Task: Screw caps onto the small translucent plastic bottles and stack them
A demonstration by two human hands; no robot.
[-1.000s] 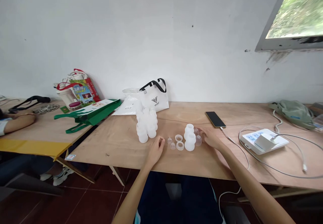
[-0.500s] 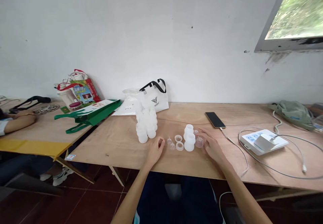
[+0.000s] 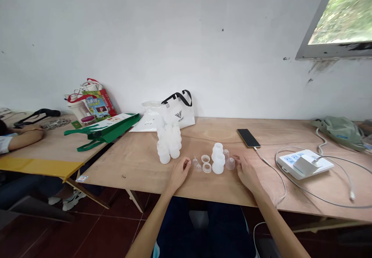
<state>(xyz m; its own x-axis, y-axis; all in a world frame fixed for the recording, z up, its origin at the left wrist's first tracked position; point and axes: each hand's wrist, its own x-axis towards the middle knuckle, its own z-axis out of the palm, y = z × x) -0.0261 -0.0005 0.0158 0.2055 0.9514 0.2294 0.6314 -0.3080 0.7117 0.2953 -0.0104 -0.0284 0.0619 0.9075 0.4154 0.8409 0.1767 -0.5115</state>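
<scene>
My left hand [image 3: 180, 172] rests on the table, loosely curled with a gap between thumb and fingers, and nothing shows in it. Just right of it lie two small clear plastic pieces with narrow tips [image 3: 195, 161] and two translucent rings [image 3: 207, 167]. Beside the rings stand several frosted white plastic bottles [image 3: 217, 159] in a short row. Two clear domed caps [image 3: 230, 163] sit between these bottles and my right hand [image 3: 247, 172], which lies on the table with fingers stretched out, empty. A larger group of frosted bottles [image 3: 169, 139] stands beyond my left hand.
A phone [image 3: 248, 138] on a charging cable lies to the right, near a white power strip [image 3: 305, 163]. White bags [image 3: 178, 114] lean on the wall. On the left are a green bag [image 3: 109, 132] and another person's arm [image 3: 27, 138] on the neighbouring table.
My right hand has drawn back to the right, off the clear domed caps. Both caps now stand uncovered beside the bottles. My left hand stays in about the same place.
</scene>
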